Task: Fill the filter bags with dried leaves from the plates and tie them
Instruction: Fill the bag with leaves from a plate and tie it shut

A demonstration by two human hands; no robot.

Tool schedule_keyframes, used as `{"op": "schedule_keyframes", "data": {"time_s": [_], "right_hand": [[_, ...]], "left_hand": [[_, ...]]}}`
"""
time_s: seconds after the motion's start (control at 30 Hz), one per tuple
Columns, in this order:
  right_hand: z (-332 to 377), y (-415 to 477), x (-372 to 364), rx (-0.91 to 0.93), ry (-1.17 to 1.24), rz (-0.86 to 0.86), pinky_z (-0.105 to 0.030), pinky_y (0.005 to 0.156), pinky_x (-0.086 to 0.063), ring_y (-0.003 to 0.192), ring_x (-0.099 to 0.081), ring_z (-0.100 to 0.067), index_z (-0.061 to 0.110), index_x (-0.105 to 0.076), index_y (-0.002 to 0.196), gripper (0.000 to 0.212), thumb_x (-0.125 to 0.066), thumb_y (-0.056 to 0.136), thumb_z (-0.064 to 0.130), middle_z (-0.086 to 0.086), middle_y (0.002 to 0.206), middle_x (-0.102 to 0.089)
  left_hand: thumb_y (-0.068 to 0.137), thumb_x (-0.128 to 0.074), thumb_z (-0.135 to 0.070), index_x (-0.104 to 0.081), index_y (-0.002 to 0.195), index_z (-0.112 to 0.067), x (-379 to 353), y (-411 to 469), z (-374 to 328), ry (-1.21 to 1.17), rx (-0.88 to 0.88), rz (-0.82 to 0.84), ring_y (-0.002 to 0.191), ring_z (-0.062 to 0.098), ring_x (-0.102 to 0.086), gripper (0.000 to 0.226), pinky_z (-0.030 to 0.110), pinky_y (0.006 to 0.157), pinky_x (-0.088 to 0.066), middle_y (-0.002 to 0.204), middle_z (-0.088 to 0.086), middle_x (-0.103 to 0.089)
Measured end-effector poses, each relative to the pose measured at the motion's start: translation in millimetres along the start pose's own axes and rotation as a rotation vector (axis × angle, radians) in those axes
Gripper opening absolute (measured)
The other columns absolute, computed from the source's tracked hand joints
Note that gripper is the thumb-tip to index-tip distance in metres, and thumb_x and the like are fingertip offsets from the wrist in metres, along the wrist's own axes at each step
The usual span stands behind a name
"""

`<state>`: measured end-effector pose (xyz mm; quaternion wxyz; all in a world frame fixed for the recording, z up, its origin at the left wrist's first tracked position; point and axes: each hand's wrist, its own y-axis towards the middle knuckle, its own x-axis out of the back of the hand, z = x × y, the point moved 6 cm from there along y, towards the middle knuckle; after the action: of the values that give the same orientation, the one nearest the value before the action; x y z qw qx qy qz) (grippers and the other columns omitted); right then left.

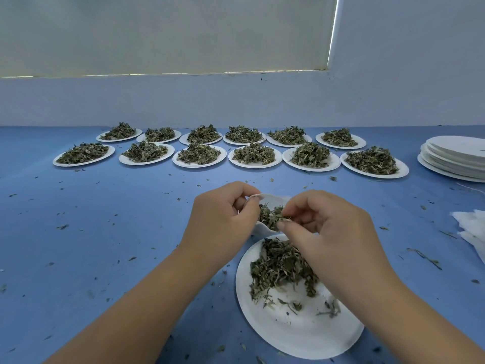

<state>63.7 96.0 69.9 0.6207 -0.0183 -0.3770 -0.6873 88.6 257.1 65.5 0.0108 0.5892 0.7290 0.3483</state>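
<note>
My left hand (223,214) pinches the rim of a white filter bag (271,198) and holds its mouth apart above the blue table. Dried leaves (270,215) fill the bag's mouth. My right hand (328,227) has its fingertips closed on a pinch of those leaves at the bag's right edge. Directly below the hands lies a white paper plate (296,332) with a partly used heap of dried leaves (280,266) on its far half.
Two rows of white plates heaped with dried leaves (253,153) line the back of the blue table (105,232). A stack of bare plates (454,156) stands at far right, with white filter bags (472,224) nearer. Leaf crumbs are scattered everywhere.
</note>
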Motion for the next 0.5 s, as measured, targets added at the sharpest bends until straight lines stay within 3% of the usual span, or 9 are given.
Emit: {"op": "schedule_keyframes", "data": {"time_s": [0.1, 0.23, 0.33, 0.43, 0.5], "right_hand": [[3.0, 1.1, -0.9, 0.082, -0.122, -0.022, -0.012, 0.067, -0.044, 0.076, -0.057, -0.002, 0.031, -0.062, 0.068, 0.027, -0.076, 0.074, 0.009, 0.016, 0.067, -0.059], [6.5, 4.6, -9.9, 0.164, -0.275, 0.014, -0.015, 0.061, -0.039, 0.071, -0.051, -0.006, 0.028, -0.069, 0.077, 0.018, -0.071, 0.079, 0.011, 0.014, 0.069, -0.06], [8.0, 7.0, -14.8, 0.176, -0.32, 0.053, -0.028, 0.064, -0.043, 0.079, -0.048, -0.012, 0.031, -0.073, 0.086, 0.016, -0.067, 0.084, 0.016, 0.013, 0.076, -0.067], [10.2, 4.3, -1.3, 0.215, -0.253, -0.007, -0.013, 0.066, -0.037, 0.077, -0.049, -0.009, 0.029, -0.076, 0.088, 0.012, -0.07, 0.085, 0.019, 0.023, 0.077, -0.065], [9.7, 1.0, 8.9, 0.225, -0.214, -0.033, -0.01, 0.07, -0.036, 0.081, -0.05, -0.006, 0.03, -0.075, 0.087, 0.012, -0.067, 0.086, 0.022, 0.029, 0.08, -0.063]], "left_hand": [[0.087, -0.063, -0.009, -0.068, 0.077, -0.03, -3.0, -2.5, -5.0, 0.053, -0.065, 0.038, 0.046, 0.002, -0.042, 0.023, 0.01, 0.05, -0.032, 0.051, -0.01, -0.048], [0.086, -0.063, -0.007, -0.072, 0.081, -0.023, -8.9, -6.8, -11.1, 0.063, -0.123, 0.092, 0.046, 0.002, -0.042, 0.019, 0.011, 0.05, -0.033, 0.053, 0.0, -0.05], [0.086, -0.063, -0.006, -0.071, 0.08, -0.025, -8.9, -7.1, -12.8, 0.06, -0.129, 0.091, 0.046, 0.003, -0.042, 0.021, 0.01, 0.049, -0.033, 0.055, 0.001, -0.052], [0.086, -0.062, -0.008, -0.068, 0.075, -0.032, -3.7, -3.6, -9.3, 0.059, -0.098, 0.053, 0.047, 0.004, -0.043, 0.027, 0.01, 0.047, -0.032, 0.057, -0.002, -0.052], [0.087, -0.062, -0.009, -0.064, 0.073, -0.036, 0.7, -0.8, -5.1, 0.061, -0.066, 0.021, 0.049, 0.004, -0.043, 0.031, 0.011, 0.049, -0.033, 0.06, 0.0, -0.053]]}}
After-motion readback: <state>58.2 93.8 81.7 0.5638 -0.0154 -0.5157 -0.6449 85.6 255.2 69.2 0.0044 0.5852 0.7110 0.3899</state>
